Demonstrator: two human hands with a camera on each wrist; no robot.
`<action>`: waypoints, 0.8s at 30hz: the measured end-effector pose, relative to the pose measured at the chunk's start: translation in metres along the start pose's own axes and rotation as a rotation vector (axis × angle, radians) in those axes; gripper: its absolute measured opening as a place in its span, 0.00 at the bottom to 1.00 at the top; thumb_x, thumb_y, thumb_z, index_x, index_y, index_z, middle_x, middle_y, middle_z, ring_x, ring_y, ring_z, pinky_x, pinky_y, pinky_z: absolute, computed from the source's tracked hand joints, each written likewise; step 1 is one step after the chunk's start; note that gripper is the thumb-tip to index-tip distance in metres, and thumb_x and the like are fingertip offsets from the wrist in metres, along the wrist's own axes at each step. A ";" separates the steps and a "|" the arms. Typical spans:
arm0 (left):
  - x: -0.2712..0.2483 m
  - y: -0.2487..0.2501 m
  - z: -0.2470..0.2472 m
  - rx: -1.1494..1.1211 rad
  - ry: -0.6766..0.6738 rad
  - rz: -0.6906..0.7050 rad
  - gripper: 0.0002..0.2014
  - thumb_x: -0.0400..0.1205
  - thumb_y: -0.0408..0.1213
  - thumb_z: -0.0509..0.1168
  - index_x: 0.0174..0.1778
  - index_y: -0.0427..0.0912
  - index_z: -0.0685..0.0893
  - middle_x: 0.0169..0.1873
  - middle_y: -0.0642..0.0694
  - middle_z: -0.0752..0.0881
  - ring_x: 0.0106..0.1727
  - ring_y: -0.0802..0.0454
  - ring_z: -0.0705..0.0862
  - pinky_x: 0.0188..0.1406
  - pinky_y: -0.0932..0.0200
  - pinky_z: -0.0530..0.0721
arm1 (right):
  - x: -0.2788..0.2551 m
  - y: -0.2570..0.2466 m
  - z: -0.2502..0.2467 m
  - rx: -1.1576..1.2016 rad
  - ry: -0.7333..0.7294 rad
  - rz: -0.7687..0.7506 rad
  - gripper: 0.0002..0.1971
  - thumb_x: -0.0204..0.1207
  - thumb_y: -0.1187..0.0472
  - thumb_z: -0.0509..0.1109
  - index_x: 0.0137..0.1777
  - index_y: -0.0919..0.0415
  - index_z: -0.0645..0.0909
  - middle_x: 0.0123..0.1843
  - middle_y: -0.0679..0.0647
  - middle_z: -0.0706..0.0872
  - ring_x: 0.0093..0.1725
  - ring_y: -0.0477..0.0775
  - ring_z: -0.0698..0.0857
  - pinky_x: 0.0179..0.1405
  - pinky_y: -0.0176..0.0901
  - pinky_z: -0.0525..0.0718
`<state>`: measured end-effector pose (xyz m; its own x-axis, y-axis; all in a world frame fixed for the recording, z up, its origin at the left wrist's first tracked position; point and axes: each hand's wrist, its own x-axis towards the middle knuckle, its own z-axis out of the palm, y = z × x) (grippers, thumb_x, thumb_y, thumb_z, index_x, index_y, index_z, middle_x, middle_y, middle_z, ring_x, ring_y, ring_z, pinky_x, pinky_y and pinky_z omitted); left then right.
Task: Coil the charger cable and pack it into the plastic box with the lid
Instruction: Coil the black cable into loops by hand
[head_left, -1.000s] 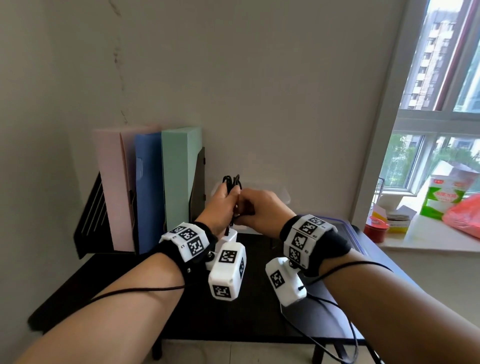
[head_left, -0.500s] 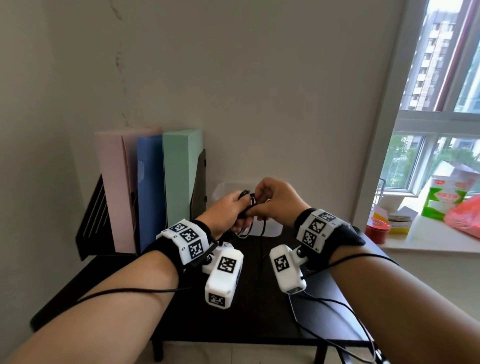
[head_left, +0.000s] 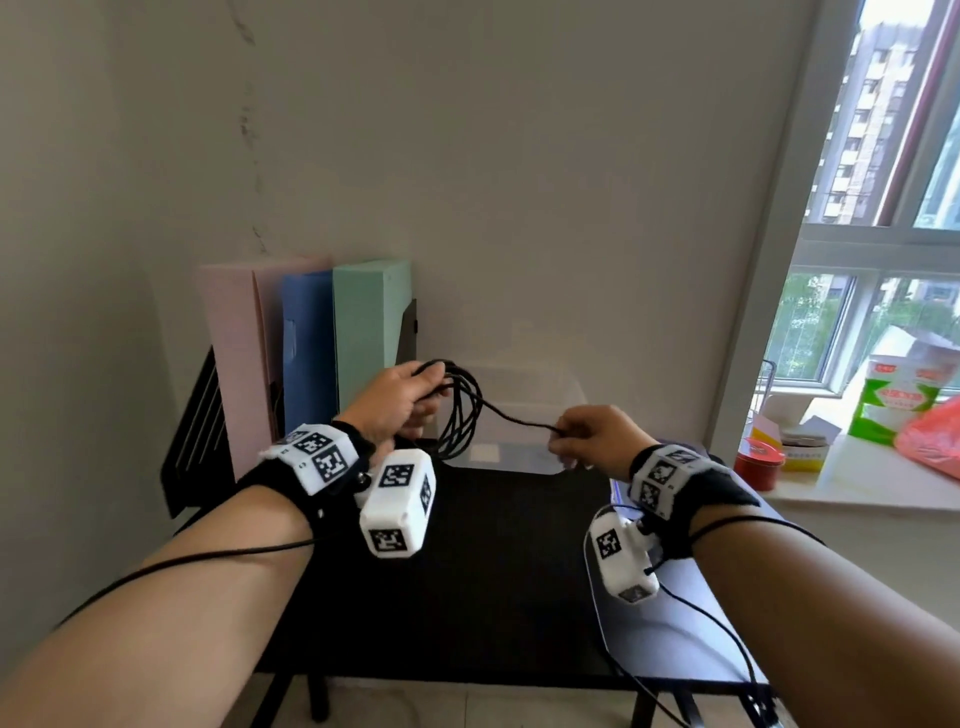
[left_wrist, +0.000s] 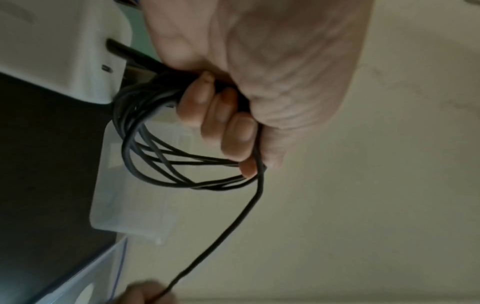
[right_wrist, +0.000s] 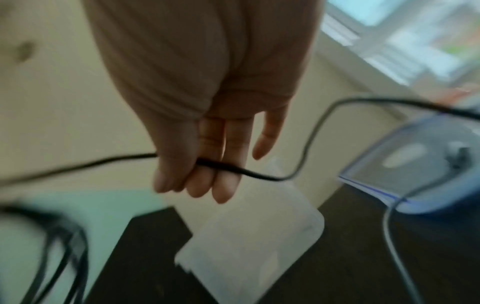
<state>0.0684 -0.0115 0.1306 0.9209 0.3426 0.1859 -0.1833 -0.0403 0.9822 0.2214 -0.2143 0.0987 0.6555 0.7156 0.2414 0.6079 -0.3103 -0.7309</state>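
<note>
My left hand (head_left: 410, 395) grips a bundle of black charger cable (head_left: 460, 415) loops above the back of the table. In the left wrist view the curled fingers (left_wrist: 221, 115) close round the coil (left_wrist: 155, 164). One strand runs from the coil rightward to my right hand (head_left: 576, 439), which pinches it between thumb and fingers (right_wrist: 207, 174); the cable (right_wrist: 249, 173) then trails past that hand. The clear plastic box (head_left: 524, 410) stands open against the wall, behind and below both hands. Its blue-rimmed lid (head_left: 691, 623) lies flat on the table's right side.
The black table (head_left: 493, 571) carries a rack with pink, blue and green folders (head_left: 311, 353) at the back left. A window sill (head_left: 857, 483) to the right holds a red tin, cartons and a red bag. The wall is close behind the box.
The hands were together on the coil. My right hand has moved right and away from the left, drawing one strand out between them. The left hand keeps hold of the loops.
</note>
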 end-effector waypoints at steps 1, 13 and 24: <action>0.000 0.001 -0.006 -0.025 0.000 -0.013 0.16 0.84 0.43 0.55 0.33 0.40 0.75 0.10 0.54 0.67 0.11 0.62 0.60 0.10 0.72 0.55 | -0.001 0.006 -0.006 0.105 0.064 0.036 0.03 0.73 0.70 0.73 0.39 0.67 0.83 0.20 0.46 0.83 0.22 0.42 0.80 0.26 0.28 0.76; 0.000 -0.002 0.004 -0.214 -0.113 -0.051 0.16 0.72 0.53 0.62 0.30 0.44 0.70 0.10 0.54 0.65 0.11 0.61 0.61 0.10 0.71 0.61 | 0.006 -0.029 0.000 -0.324 0.374 0.162 0.13 0.76 0.49 0.67 0.44 0.58 0.88 0.42 0.57 0.89 0.48 0.58 0.86 0.47 0.43 0.82; 0.008 -0.002 0.017 -0.639 0.031 0.082 0.12 0.85 0.37 0.51 0.38 0.42 0.75 0.20 0.53 0.84 0.15 0.62 0.72 0.12 0.71 0.69 | 0.001 -0.043 0.038 -0.700 -0.116 -0.064 0.21 0.78 0.70 0.57 0.70 0.63 0.77 0.64 0.64 0.82 0.64 0.64 0.81 0.65 0.51 0.80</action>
<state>0.0821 -0.0247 0.1308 0.8866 0.3896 0.2492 -0.4301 0.4966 0.7539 0.1783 -0.1764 0.1061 0.5806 0.7958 0.1720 0.8142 -0.5667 -0.1263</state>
